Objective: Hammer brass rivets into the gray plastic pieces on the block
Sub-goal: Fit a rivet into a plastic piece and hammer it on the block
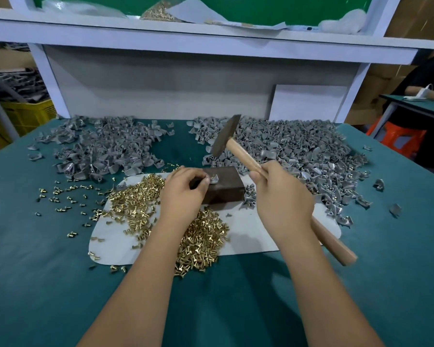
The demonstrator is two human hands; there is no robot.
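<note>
Right hand [283,196] wrapped around the wooden handle of a hammer [238,149], gripping near mid-handle; the butt end sticks out behind and below the wrist. The dark metal head is raised and tilted, above and just behind the block [223,187], not touching it.

Block: dark, rectangular, sitting on a white sheet [248,234] laid on the green bench [35,271]. On its top, near the left edge, one gray plastic piece [214,179] with a brass rivet [212,175] standing in it.

Left hand [183,194] rests over the left side of the block, fingers curled, fingertips [204,180] pinching the gray piece at its left edge. Forearm lies across a heap of loose brass rivets [135,201] on the white sheet; more of the heap spills toward the sheet's front edge, and scattered strays [60,194] lie on the green surface to the left.

Two large piles of gray plastic pieces behind the block: left pile [103,146] and a bigger right pile [306,151], the right one reaching down beside the block and the hammer handle.

Beyond: white shelf frame [211,38] with a green backing, a yellow crate [28,113] far left, an orange stool [398,139] far right.

No legible labels, brands or writing anywhere.
</note>
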